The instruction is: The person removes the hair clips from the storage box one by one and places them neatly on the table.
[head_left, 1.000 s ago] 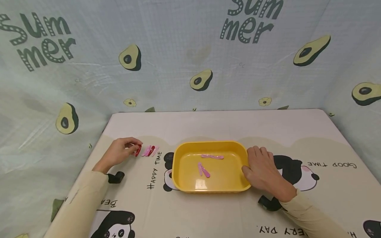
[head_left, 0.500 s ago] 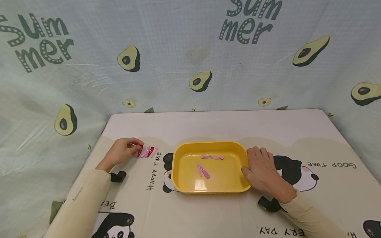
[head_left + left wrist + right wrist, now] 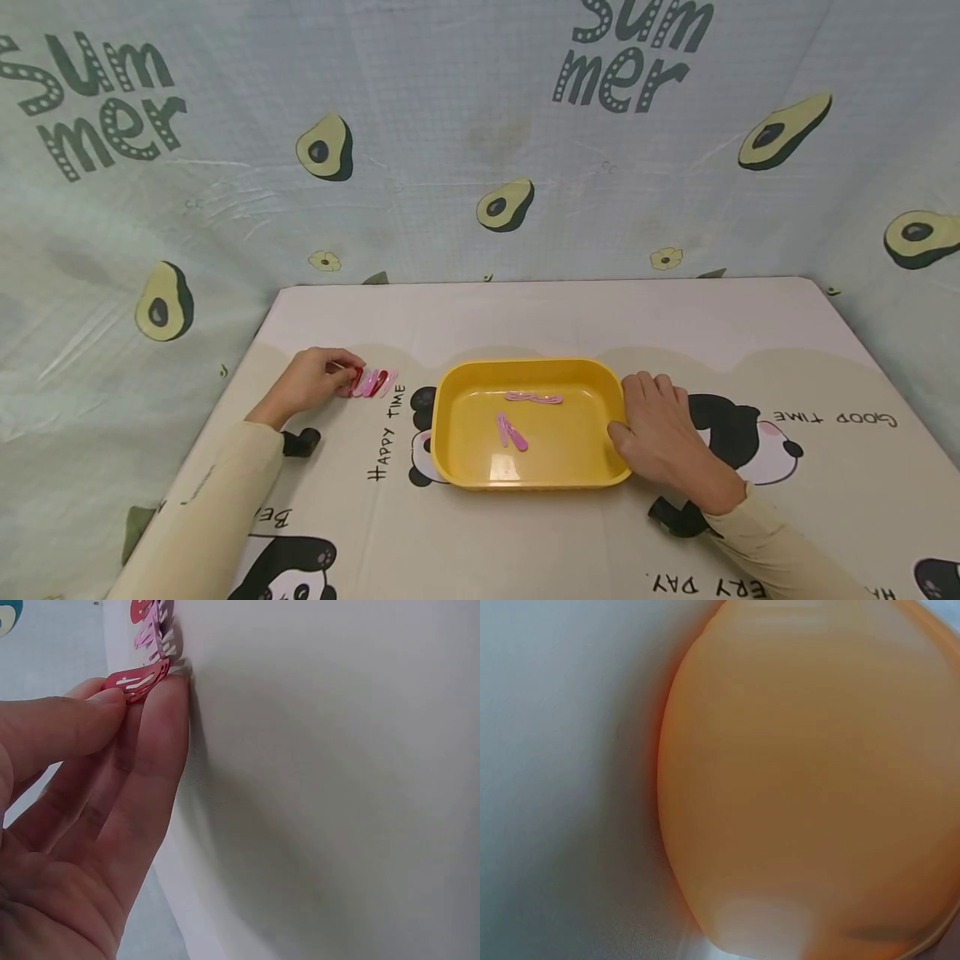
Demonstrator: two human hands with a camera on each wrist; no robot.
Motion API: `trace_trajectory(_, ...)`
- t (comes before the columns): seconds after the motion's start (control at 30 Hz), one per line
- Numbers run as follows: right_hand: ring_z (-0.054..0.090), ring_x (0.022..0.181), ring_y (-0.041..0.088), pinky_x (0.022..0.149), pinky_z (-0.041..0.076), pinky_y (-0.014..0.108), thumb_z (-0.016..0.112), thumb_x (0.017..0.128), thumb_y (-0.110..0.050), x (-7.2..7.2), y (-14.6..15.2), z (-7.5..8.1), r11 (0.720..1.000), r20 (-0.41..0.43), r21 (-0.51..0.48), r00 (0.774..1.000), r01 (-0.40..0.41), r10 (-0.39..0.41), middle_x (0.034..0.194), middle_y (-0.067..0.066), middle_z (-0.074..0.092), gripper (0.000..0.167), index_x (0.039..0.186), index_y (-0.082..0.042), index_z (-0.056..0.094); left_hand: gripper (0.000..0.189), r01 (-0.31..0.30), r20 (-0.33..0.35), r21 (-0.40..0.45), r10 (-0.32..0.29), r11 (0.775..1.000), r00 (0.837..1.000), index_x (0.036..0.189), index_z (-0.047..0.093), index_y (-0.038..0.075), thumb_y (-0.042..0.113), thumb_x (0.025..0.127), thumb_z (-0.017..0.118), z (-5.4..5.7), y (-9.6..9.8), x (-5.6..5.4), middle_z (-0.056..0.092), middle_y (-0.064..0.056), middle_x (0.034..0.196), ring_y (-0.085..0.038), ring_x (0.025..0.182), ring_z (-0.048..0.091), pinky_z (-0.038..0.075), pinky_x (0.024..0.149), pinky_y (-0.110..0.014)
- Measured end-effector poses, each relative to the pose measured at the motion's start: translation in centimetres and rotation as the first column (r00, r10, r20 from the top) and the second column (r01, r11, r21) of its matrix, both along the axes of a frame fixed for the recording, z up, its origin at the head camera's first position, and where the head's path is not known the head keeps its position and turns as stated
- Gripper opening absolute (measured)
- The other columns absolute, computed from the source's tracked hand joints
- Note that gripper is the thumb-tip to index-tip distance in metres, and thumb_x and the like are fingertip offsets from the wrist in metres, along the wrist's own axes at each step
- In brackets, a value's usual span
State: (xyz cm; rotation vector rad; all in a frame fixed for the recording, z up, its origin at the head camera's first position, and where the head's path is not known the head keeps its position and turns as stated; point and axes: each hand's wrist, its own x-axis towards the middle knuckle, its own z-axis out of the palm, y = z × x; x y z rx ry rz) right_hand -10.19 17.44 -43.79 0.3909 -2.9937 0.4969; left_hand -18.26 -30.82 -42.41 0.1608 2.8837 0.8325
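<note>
My left hand (image 3: pixel 318 379) pinches a red snap hair clip (image 3: pixel 139 679) between thumb and fingertips, low over the tabletop at the left. Right beside it, several pink and red hair clips (image 3: pixel 375 382) lie in a short row. A yellow tray (image 3: pixel 465 446) stands in the middle, holding a few pink hair clips (image 3: pixel 534 398), some end to end at the back and two in a V nearer the front. My right hand (image 3: pixel 663 429) grips the tray's right end, thumb at the rim. In the right wrist view the tray's wall (image 3: pixel 802 772) fills most of the picture.
A cream cloth (image 3: pixel 525 542) printed with pandas and lettering covers the table. Behind the table's far edge hangs a pale curtain (image 3: pixel 420 167) with avocado prints. Black straps or devices (image 3: pixel 302 442) show at both wrists.
My left hand has shifted slightly to the right with the red hair clip, closing up to the row of clips. The right hand and tray have stayed in place.
</note>
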Motion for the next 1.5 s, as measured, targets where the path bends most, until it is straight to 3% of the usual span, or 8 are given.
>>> trace_trajectory(0.4, 0.037, 0.091, 0.028, 0.082, 0.026, 0.042, 0.055, 0.089, -0.017, 0.1, -0.1, 0.2, 1.000, -0.011, -0.014, 1.000, -0.013, 0.013, 0.093, 0.008, 0.046, 0.026, 0.109, 0.000, 0.052, 0.021, 0.020, -0.001, -0.090, -0.020, 0.996, 1.000, 0.117, 0.074, 0.001, 0.008, 0.101, 0.061, 0.6, 0.5, 0.0, 0.075, -0.017, 0.109, -0.023, 0.090, 0.063, 0.049, 0.075, -0.030)
trace_trajectory(0.7, 0.037, 0.090, 0.027, 0.081, 0.027, 0.042, 0.056, 0.089, -0.017, 0.2, -0.2, 0.3, 1.000, -0.019, -0.019, 1.000, -0.017, 0.017, 0.092, 0.007, 0.045, 0.025, 0.108, -0.001, 0.052, 0.027, 0.016, 0.003, -0.089, -0.016, 0.996, 1.000, 0.120, 0.073, 0.001, 0.018, 0.105, 0.058, 1.0, 0.2, 0.1, 0.076, -0.014, 0.103, -0.018, 0.085, 0.065, 0.048, 0.074, -0.029)
trace_trajectory(0.93, 0.037, 0.091, 0.028, 0.081, 0.027, 0.042, 0.056, 0.090, -0.017, 0.2, 0.0, 0.3, 1.000, -0.024, -0.021, 1.000, -0.016, 0.016, 0.094, 0.008, 0.046, 0.025, 0.108, 0.000, 0.052, 0.030, -0.002, 0.016, -0.026, 0.003, 1.000, 1.000, 0.126, 0.068, -0.002, 0.016, 0.105, 0.057, 1.5, -0.1, 0.0, 0.075, -0.017, 0.101, -0.014, 0.075, 0.071, 0.051, 0.071, -0.029)
trace_trajectory(1.27, 0.038, 0.091, 0.028, 0.081, 0.027, 0.042, 0.056, 0.090, -0.017, 0.2, 0.1, 0.2, 1.000, -0.017, -0.025, 1.000, -0.018, 0.018, 0.094, 0.008, 0.046, 0.026, 0.110, 0.000, 0.053, 0.028, 0.005, -0.053, -0.061, -0.008, 0.998, 0.999, 0.124, 0.069, -0.003, 0.015, 0.104, 0.059, 2.4, 0.3, 0.3, 0.075, -0.017, 0.098, -0.017, 0.077, 0.070, 0.057, 0.073, -0.034)
trace_trajectory(1.5, 0.037, 0.089, 0.027, 0.080, 0.027, 0.041, 0.056, 0.090, -0.017, 0.2, 0.1, 0.0, 1.000, -0.022, -0.023, 1.000, -0.021, 0.020, 0.091, 0.007, 0.044, 0.025, 0.108, 0.000, 0.053, 0.027, 0.043, -0.120, -0.041, -0.048, 0.998, 0.992, 0.123, 0.070, -0.002, 0.015, 0.105, 0.059, 3.4, 1.1, 0.6, 0.075, -0.021, 0.109, -0.023, 0.086, 0.073, 0.062, 0.081, -0.044)
